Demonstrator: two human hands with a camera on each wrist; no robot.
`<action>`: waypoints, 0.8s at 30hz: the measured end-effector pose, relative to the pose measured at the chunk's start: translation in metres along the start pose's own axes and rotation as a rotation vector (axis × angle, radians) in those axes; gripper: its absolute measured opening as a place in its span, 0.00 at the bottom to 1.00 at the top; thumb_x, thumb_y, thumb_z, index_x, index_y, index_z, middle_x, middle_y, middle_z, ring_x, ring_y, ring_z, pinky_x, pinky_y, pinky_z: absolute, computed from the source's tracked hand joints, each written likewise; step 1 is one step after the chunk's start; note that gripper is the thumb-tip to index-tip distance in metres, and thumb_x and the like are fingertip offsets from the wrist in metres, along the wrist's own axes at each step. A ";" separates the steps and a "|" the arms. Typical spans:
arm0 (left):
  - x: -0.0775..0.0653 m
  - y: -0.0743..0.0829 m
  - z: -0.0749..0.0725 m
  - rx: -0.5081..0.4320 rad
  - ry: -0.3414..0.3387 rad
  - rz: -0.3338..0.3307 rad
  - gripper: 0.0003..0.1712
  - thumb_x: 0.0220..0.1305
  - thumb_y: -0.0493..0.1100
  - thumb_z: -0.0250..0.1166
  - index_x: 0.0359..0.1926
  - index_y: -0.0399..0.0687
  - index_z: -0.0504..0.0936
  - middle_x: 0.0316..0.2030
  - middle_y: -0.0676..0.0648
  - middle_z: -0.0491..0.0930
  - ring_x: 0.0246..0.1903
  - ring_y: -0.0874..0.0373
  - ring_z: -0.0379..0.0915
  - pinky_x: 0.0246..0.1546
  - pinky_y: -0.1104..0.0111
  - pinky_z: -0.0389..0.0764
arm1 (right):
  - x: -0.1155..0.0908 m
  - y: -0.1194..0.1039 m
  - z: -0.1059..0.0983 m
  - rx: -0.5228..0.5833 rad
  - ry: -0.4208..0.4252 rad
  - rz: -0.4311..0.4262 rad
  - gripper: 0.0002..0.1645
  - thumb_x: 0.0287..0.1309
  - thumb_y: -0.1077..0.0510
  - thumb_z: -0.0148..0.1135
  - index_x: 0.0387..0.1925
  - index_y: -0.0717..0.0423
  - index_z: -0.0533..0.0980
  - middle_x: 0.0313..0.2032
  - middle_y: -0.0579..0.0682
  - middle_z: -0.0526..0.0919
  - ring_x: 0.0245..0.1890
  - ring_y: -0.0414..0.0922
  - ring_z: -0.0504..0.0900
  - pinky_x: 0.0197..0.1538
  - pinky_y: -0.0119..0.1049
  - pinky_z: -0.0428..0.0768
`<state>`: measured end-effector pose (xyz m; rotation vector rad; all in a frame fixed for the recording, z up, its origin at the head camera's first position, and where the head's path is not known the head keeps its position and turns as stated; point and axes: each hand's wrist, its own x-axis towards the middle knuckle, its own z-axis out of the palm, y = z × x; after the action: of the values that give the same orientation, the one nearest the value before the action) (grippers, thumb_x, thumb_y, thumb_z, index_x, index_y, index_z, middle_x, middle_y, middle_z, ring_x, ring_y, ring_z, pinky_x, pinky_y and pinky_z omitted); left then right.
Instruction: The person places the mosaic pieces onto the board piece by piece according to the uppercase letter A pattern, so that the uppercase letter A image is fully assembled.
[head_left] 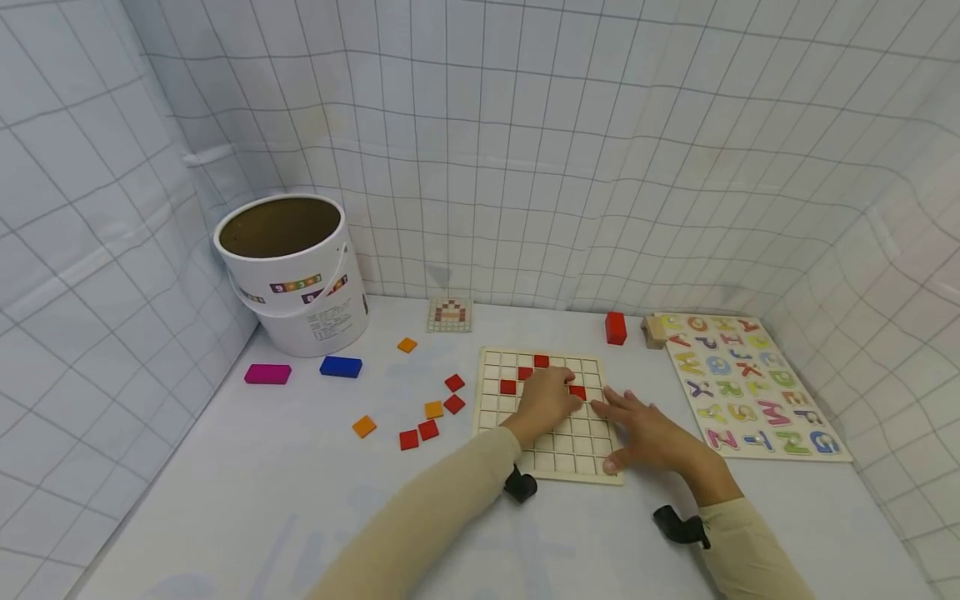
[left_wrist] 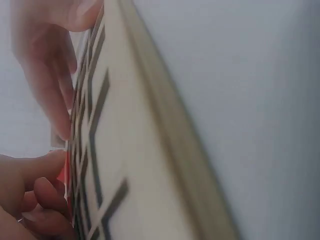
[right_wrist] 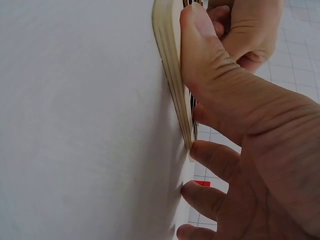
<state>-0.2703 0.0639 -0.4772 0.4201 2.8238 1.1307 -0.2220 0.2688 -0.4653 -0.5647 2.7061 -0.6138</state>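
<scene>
A wooden grid board (head_left: 585,446) lies flat, with several red tiles (head_left: 508,387) in its upper cells. My left hand (head_left: 542,404) reaches across the board, its thumb and index fingertip at either side of a red tile (head_left: 577,392) right of centre. In the left wrist view, curled fingers (left_wrist: 45,200) close around a bit of red at the board's surface. The left hand covers the middle cells. My right hand (head_left: 652,433) spreads along the board's right edge. Its thumb (right_wrist: 200,45) rests on the board's corner in the right wrist view, other fingers fanned out straight.
Loose red tiles (head_left: 408,439) and orange tiles (head_left: 364,427) lie left of the board. Behind are a small pattern card (head_left: 450,315) and a white bucket (head_left: 322,308). Blue (head_left: 341,367), magenta (head_left: 267,374) and red (head_left: 616,328) blocks stand around. An alphabet board (head_left: 750,387) lies right.
</scene>
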 end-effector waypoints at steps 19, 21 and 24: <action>-0.053 -0.125 -0.146 -0.393 -0.006 -0.371 0.25 0.67 0.44 0.69 0.63 0.48 0.79 0.44 0.43 0.79 0.39 0.50 0.77 0.40 0.68 0.80 | -0.001 -0.002 -0.001 -0.011 -0.016 0.031 0.67 0.35 0.31 0.79 0.76 0.51 0.64 0.79 0.59 0.51 0.77 0.71 0.45 0.69 0.75 0.44; -0.050 -0.133 -0.145 -0.379 -0.019 -0.393 0.25 0.66 0.45 0.70 0.63 0.48 0.79 0.45 0.42 0.80 0.39 0.50 0.77 0.42 0.67 0.80 | -0.001 -0.003 -0.002 -0.004 -0.019 0.030 0.67 0.35 0.32 0.79 0.76 0.52 0.64 0.79 0.60 0.51 0.76 0.72 0.45 0.70 0.75 0.43; -0.043 -0.139 -0.138 -0.328 -0.025 -0.383 0.26 0.63 0.45 0.72 0.60 0.45 0.80 0.44 0.42 0.81 0.37 0.51 0.77 0.39 0.68 0.81 | -0.001 -0.004 -0.002 0.004 -0.024 0.030 0.67 0.35 0.32 0.79 0.76 0.52 0.63 0.79 0.59 0.51 0.77 0.71 0.44 0.70 0.75 0.43</action>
<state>-0.2830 -0.1358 -0.4736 -0.1243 2.4754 1.4374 -0.2211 0.2667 -0.4620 -0.5257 2.6852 -0.6007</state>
